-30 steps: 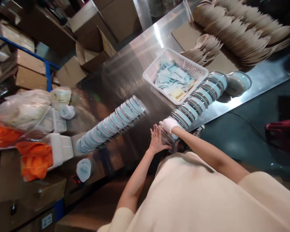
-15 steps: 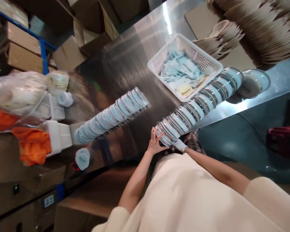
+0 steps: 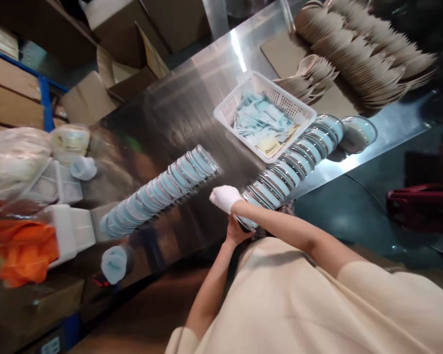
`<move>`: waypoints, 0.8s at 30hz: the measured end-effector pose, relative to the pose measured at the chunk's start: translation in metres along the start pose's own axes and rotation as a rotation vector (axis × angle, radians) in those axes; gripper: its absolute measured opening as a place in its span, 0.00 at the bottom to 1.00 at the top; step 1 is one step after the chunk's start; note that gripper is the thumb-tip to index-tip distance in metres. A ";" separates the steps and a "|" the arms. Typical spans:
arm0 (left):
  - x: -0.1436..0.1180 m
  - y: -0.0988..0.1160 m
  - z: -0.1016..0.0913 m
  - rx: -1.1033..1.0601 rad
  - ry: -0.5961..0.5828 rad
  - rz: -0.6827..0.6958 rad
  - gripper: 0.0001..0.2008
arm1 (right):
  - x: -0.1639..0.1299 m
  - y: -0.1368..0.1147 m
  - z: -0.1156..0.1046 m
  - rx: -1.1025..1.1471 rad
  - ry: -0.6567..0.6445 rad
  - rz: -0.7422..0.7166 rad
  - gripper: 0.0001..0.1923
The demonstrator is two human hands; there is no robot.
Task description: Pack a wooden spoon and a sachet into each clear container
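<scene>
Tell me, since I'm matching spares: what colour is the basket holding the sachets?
White: the perforated plastic basket shows clearly in the head view.

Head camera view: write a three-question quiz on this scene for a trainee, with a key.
1. True or false: the right hand wears a white glove.
2. What does the white basket hold? A) orange cloth B) pale blue sachets C) wooden spoons
3. Fill in: the bare left hand is at the near end of the row of round blue ____ along the steel table edge.

Key: 1 true. 2 B, the sachets. 3 tins; a second row lies further left, and the pictures do not show whether the left hand grips a tin.
</scene>
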State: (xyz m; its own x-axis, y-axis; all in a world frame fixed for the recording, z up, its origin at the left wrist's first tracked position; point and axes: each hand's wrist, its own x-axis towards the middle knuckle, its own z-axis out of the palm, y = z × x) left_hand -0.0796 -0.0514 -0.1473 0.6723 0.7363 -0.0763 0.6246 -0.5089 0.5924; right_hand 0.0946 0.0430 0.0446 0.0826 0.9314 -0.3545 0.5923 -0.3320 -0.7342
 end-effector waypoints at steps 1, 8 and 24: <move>-0.001 0.000 0.001 -0.008 0.004 -0.009 0.81 | 0.013 -0.008 -0.010 -0.028 0.003 -0.029 0.18; 0.006 0.011 -0.006 -0.111 0.022 0.050 0.81 | -0.060 0.119 -0.010 -0.362 -0.175 -0.762 0.11; 0.017 0.023 -0.019 -0.169 -0.018 -0.009 0.82 | -0.062 0.153 0.042 -0.387 0.034 -0.668 0.13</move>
State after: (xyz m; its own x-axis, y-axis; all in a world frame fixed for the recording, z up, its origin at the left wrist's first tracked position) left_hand -0.0614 -0.0421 -0.1197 0.6751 0.7315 -0.0958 0.5561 -0.4192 0.7177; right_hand 0.1467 -0.0722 -0.0703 -0.3701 0.9218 0.1157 0.7625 0.3725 -0.5289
